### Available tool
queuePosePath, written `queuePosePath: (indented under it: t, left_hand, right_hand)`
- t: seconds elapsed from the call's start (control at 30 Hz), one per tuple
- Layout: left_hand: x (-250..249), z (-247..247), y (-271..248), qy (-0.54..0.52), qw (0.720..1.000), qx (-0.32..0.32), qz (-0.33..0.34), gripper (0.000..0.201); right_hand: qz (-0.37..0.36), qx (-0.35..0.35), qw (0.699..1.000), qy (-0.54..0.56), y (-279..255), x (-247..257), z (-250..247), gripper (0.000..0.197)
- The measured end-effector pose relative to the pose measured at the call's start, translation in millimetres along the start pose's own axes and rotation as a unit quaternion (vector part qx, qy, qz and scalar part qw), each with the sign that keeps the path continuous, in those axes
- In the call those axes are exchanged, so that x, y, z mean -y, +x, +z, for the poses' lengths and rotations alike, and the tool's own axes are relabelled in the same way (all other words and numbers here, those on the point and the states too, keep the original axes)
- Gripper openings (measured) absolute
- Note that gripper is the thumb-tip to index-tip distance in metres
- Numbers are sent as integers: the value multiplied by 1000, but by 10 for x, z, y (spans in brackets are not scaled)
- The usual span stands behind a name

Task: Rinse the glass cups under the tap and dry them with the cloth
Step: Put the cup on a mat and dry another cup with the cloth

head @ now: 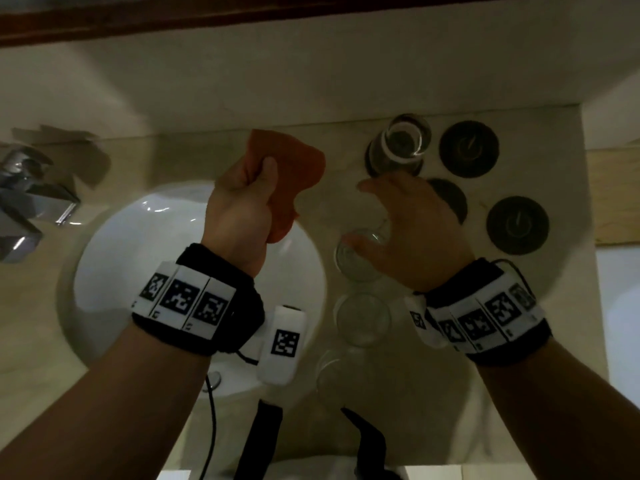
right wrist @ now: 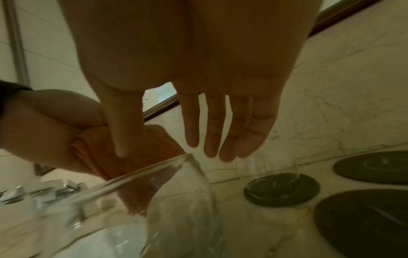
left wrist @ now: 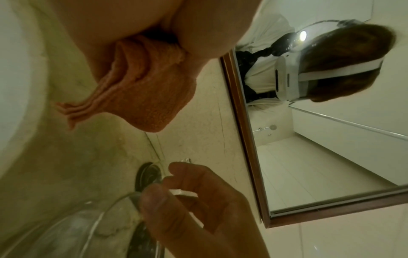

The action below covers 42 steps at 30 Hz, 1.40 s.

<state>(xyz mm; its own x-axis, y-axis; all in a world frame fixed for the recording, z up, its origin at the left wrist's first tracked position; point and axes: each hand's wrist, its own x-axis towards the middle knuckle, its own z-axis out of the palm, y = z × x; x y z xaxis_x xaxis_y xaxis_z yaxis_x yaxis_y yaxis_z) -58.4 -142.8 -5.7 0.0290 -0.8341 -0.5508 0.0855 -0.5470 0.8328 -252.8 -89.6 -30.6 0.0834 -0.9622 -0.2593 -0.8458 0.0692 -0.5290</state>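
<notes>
My left hand (head: pixel 256 183) grips a bunched orange cloth (head: pixel 298 168) above the sink's right rim; the left wrist view shows the cloth (left wrist: pixel 143 97) hanging from my fist. My right hand (head: pixel 367 216) hovers open over a clear glass cup (head: pixel 358 261) on the counter, its fingers (right wrist: pixel 212 131) straight just above the cup's rim (right wrist: pixel 154 181). Whether the thumb touches the rim I cannot tell. Two more glass cups (head: pixel 363 322) (head: pixel 337 375) stand nearer me. Another glass cup (head: pixel 401 143) stands on a dark coaster at the back.
The white sink basin (head: pixel 131 258) lies left of the cups, with the chrome tap (head: pixel 34 202) at far left. Dark round coasters (head: pixel 469 148) (head: pixel 517 225) lie on the marble counter (head: pixel 433 393) to the right. A wood-framed mirror (left wrist: pixel 243 122) runs along the back wall.
</notes>
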Motion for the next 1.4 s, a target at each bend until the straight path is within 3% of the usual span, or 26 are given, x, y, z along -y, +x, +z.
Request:
queuePosePath:
  t: [0.1,0.2,0.5,0.67,0.8,0.93,1.17,1.4]
  left_hand:
    - [37,10,-57,6,1000,-13,-3,24]
    - [55,10,-99,17,1000,-12,-12,25]
    - [167,-88,-118,9,999,-27,-20,29]
    - [218,-118,-156,15,999,-23,-22,32]
    - [202,-158,-223,16,999,-23,-25,31]
    - [131,-265,-332,-20,999,-22,-34,29]
    - [-22,-620,-602,-122,992,8,-6,28]
    - [8,-1209,-846,-142,990,22,-1,30]
  right_hand:
    - [20,88,996,-28,-46,80,51,80]
    - [30,133,989,-61,-46,135,106,85]
    - [23,181,980,-77,6,141,138,79]
    - [27,144,987,-62,0,119,181,70]
    - [41,78,996,-12,-87,146,43,72]
    - [8,-18,999,28,-270,302,-205,71]
    - [-92,-110,989,47,-531,1048,-492,62]
    - [-148,-118,979,80,-649,1875,-116,68]
